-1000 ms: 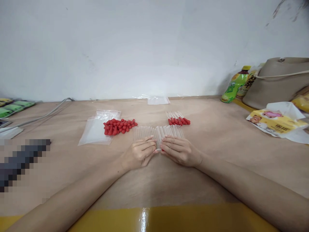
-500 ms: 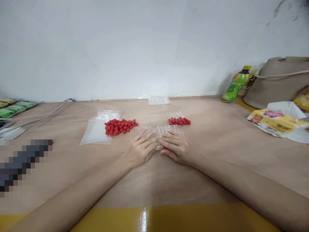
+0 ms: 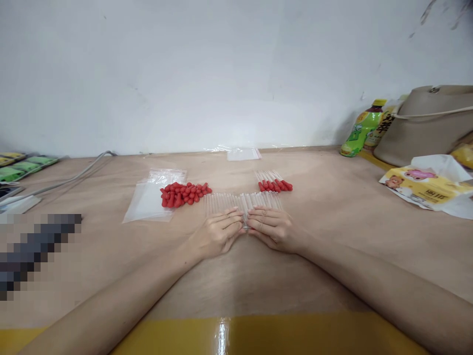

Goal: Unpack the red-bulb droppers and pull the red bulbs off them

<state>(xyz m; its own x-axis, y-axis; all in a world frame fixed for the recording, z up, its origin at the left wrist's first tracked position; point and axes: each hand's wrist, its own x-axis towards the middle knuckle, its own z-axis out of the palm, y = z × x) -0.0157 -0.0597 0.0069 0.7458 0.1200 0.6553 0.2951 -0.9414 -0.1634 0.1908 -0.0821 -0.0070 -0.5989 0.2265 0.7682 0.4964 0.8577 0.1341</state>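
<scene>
A row of clear glass dropper tubes [image 3: 260, 198] lies side by side in front of me, with both hands resting over its near end. My left hand [image 3: 221, 230] has its fingers bent and pressed together, closed at a glass tube near the middle. Fingertips almost meeting it, my right hand [image 3: 275, 228] is closed too; a red rubber bulb showed in it half a second ago and is now hidden by the fingers. Left of the tubes sits a pile of red rubber bulbs [image 3: 181, 194]. Beyond the row, several droppers with red bulbs [image 3: 275, 185] lie together.
Clear plastic bags [image 3: 144, 199] lie under and beside the bulb pile; another small bag [image 3: 244, 154] is by the wall. At right stand a green bottle [image 3: 362, 130], a grey-beige bag [image 3: 424, 128] and a tissue pack [image 3: 424, 185]. A cable [image 3: 81, 172] runs along the left.
Both hands have drawn slightly nearer to me and their fingers have curled in more. The red bulb at my right fingers has gone out of sight. The piles have stayed put.
</scene>
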